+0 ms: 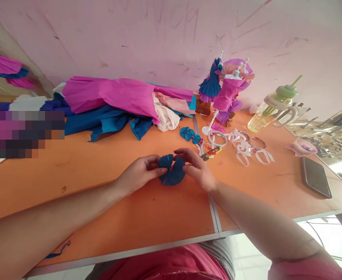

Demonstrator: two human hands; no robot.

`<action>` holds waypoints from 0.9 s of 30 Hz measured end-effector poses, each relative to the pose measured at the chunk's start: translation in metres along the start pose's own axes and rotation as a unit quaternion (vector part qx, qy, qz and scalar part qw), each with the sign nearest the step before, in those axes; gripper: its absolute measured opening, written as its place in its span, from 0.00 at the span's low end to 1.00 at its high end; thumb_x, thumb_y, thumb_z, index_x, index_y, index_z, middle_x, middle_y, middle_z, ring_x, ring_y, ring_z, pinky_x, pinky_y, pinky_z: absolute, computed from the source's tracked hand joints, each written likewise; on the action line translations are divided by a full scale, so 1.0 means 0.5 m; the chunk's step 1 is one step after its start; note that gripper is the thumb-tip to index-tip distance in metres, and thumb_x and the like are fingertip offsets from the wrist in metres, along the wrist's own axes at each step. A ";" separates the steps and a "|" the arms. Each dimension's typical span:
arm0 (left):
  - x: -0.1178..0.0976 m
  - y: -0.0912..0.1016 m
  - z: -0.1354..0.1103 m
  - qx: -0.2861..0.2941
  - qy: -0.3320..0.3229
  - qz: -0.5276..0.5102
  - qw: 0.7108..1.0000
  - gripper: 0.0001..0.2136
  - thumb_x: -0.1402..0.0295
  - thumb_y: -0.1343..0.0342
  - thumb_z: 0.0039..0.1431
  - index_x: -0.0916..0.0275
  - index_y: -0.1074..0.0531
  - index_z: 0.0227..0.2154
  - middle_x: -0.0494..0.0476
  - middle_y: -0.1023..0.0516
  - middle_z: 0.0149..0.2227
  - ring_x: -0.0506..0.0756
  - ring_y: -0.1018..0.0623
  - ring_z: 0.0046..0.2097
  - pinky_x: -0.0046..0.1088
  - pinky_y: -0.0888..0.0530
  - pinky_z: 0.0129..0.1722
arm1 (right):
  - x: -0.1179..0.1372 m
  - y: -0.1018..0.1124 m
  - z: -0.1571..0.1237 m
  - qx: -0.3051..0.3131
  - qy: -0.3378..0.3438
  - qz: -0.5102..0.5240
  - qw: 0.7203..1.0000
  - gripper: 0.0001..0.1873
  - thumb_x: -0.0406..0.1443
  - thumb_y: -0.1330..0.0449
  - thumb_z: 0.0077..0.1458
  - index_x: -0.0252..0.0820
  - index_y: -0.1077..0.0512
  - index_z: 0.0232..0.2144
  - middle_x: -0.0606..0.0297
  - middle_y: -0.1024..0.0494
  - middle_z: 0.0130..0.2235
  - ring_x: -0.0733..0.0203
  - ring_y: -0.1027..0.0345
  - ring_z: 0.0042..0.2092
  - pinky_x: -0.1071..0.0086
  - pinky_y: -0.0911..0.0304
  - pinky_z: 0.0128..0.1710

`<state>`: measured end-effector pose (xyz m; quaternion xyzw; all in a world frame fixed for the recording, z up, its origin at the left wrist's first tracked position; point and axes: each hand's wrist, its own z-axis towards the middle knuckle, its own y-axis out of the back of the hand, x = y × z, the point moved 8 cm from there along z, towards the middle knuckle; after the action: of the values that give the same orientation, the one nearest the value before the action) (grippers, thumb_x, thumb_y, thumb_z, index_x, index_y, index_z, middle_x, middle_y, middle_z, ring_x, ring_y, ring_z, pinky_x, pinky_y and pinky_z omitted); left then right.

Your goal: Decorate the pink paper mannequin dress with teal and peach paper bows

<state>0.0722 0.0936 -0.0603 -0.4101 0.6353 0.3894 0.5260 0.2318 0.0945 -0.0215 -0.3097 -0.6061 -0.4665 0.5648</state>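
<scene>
1. The left hand [138, 174] pinches the left edge of a blue pleated crepe-paper fan [172, 171], fingers curled closed on the paper.
2. The right hand [195, 168] grips the fan's right and upper edge, thumb and fingertips closed on it.
3. The fan sits between both hands just above the orange table [100, 186], near the middle of the tabletop; whether it touches the surface cannot be told.
4. Behind the hands lies a smaller blue paper bow [190, 134], with a small cutter [210, 153] just right of the right hand.
5. White paper strips and rings [243, 146] are scattered to the right of the cutter.
6. Two small mannequin stands wear paper dresses, one blue [211, 83], one magenta [227, 95], near the wall.
7. A pile of magenta and blue crepe paper [112, 103] lies at the back left.
8. A green-lidded drinking bottle [272, 107] rests tilted at the right, and a dark phone [315, 177] lies flat near the table's right edge.
</scene>
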 end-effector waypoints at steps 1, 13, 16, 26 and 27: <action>-0.002 -0.003 -0.002 0.006 -0.002 0.004 1.000 0.20 0.56 0.34 0.49 0.62 0.26 0.41 0.58 0.19 0.41 0.62 0.20 0.46 0.39 0.25 0.47 | 0.002 -0.007 -0.002 0.018 -0.003 -0.013 1.000 0.21 0.38 0.42 0.51 0.44 0.31 0.49 0.62 0.23 0.46 0.59 0.30 0.47 0.66 0.34 0.43; -0.001 0.030 -0.004 -0.087 -0.047 0.159 0.982 0.15 0.55 0.40 0.54 0.61 0.24 0.38 0.56 0.18 0.38 0.59 0.19 0.41 0.34 0.25 0.44 | -0.023 -0.014 0.006 0.000 -0.070 -0.231 0.970 0.09 0.41 0.38 0.49 0.41 0.26 0.30 0.70 0.26 0.26 0.66 0.34 0.28 0.74 0.43 0.27; 0.002 0.036 -0.003 -0.107 -0.057 0.206 0.971 0.16 0.55 0.41 0.55 0.60 0.24 0.40 0.54 0.18 0.35 0.58 0.19 0.38 0.31 0.25 0.39 | -0.022 -0.013 0.003 0.016 -0.053 -0.286 0.957 0.13 0.43 0.37 0.49 0.43 0.25 0.36 0.69 0.24 0.29 0.64 0.32 0.30 0.71 0.41 0.29; 0.003 0.025 -0.008 -0.032 -0.026 0.282 0.959 0.19 0.56 0.39 0.52 0.59 0.27 0.46 0.54 0.19 0.35 0.55 0.20 0.34 0.29 0.25 0.34 | 0.022 -0.031 -0.015 0.031 0.102 -0.444 0.890 0.20 0.39 0.35 0.53 0.44 0.30 0.48 0.60 0.26 0.45 0.54 0.34 0.48 0.62 0.39 0.50; 0.002 0.021 -0.009 -0.027 -0.028 0.291 0.956 0.20 0.58 0.39 0.52 0.59 0.27 0.46 0.53 0.19 0.34 0.55 0.21 0.33 0.28 0.25 0.34 | 0.021 -0.036 -0.015 0.034 0.101 -0.452 0.886 0.19 0.38 0.35 0.53 0.44 0.31 0.47 0.60 0.27 0.45 0.54 0.34 0.48 0.62 0.39 0.50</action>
<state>0.0608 0.0929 -0.0602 -0.2099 0.7014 0.5540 0.3963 0.2168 0.0794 -0.0159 0.0657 -0.6358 -0.6794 0.3605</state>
